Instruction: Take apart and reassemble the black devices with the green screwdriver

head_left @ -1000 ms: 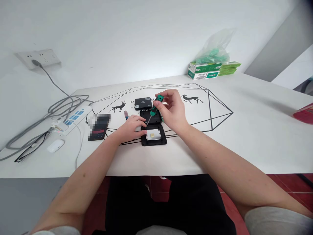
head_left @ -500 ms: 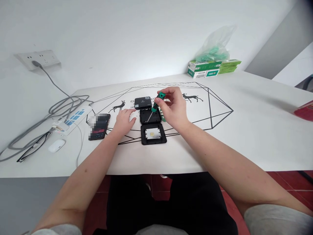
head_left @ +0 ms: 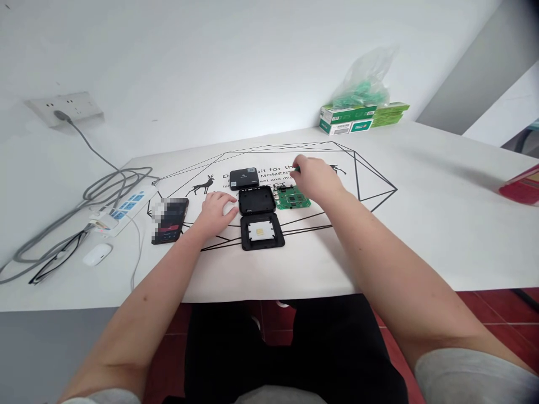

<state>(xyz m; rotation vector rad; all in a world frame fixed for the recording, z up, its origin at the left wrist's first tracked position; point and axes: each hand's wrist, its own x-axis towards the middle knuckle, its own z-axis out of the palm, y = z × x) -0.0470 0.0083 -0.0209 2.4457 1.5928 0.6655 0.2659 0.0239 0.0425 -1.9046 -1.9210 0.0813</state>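
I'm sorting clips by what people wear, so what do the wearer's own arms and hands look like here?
The left hand and right hand wear no gloves, and no watch or bracelet shows. The forearms are uncovered; light grey sleeves, the left sleeve and right sleeve, end near the elbows, with no marking visible. Rings can't be ruled out on the right, its fingers being partly hidden.

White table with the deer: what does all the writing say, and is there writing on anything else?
"D" and "ait for th" on the white table, partly hidden by the black box and right hand
"MOMENT" on the table, underneath
Too small or blurred: other table words and writing on the black box, green boxes, phone and power strip
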